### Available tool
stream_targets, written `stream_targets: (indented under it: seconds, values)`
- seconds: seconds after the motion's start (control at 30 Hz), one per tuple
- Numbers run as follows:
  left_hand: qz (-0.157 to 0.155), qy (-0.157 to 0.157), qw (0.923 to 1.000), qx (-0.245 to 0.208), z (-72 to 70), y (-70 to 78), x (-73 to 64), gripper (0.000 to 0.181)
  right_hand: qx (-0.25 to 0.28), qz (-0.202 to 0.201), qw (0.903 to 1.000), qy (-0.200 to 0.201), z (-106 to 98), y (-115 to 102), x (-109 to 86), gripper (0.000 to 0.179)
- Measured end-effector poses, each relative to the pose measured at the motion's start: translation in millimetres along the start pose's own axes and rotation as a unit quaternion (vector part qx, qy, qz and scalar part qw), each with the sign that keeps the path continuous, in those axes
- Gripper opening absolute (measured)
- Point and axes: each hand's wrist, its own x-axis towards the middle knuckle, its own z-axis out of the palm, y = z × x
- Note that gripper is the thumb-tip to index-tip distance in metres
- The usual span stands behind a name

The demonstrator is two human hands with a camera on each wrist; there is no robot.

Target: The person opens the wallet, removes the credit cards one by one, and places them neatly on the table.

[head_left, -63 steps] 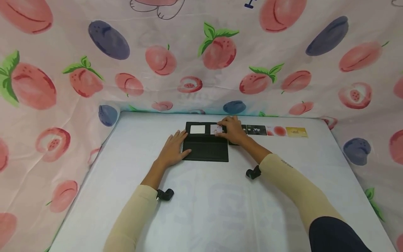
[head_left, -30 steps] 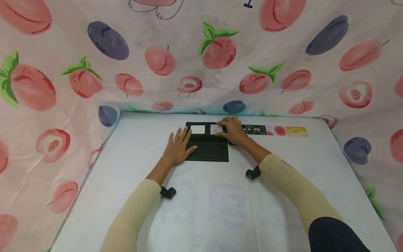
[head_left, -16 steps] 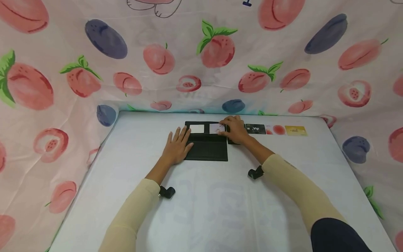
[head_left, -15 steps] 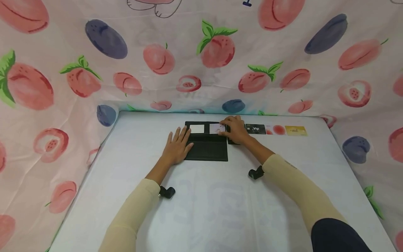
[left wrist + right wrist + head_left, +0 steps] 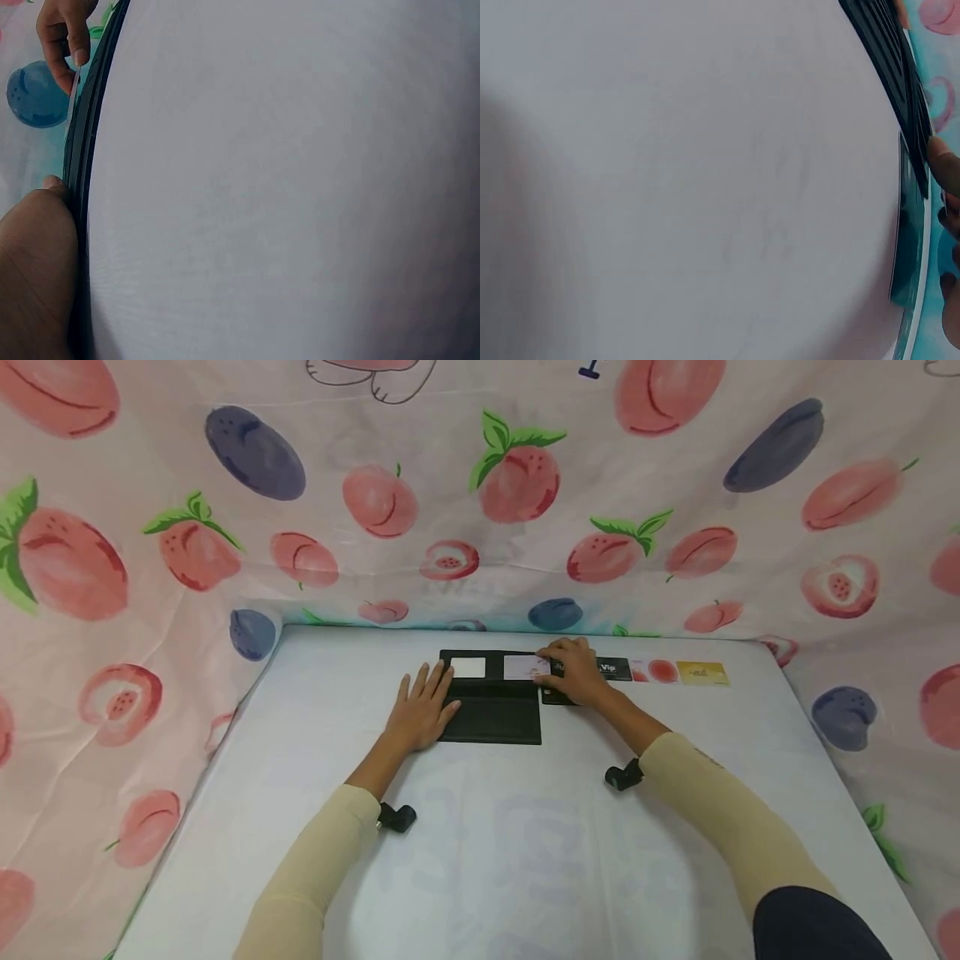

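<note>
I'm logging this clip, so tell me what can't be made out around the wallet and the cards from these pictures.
- Head view: the right hand covers the card under it and part of the black VIP card.
- Head view: print on the pale card in the wallet is too small to read.
- Left wrist view: the wallet shows edge-on; the left hand is cut by the frame.
- Right wrist view: mostly table; fingertips cut off at the right edge.

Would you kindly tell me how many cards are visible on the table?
5: a white card and a pale card in the black wallet, then a black VIP card, a red-spotted card and a yellow card to its right. The right hand may hide another.
</note>
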Motion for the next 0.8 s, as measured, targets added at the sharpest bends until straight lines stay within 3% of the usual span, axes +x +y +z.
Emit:
stream_targets:
  seconds: [0.33, 0.8]
  values:
    - [-0.006, -0.007, 0.9999, -0.007, -3.7, -0.6, -1.3, 0.07, 0.013, -0.012, 0.9996, 0.021, -7.7, 12.7, -9.9, 0.053]
    - [-0.004, -0.028, 0.9995, -0.015, -8.3, 1.8, -0.6, 0.072, 0.027, -0.028, 0.9969, 0.068, -22.0, 28.8, -39.5, 0.052]
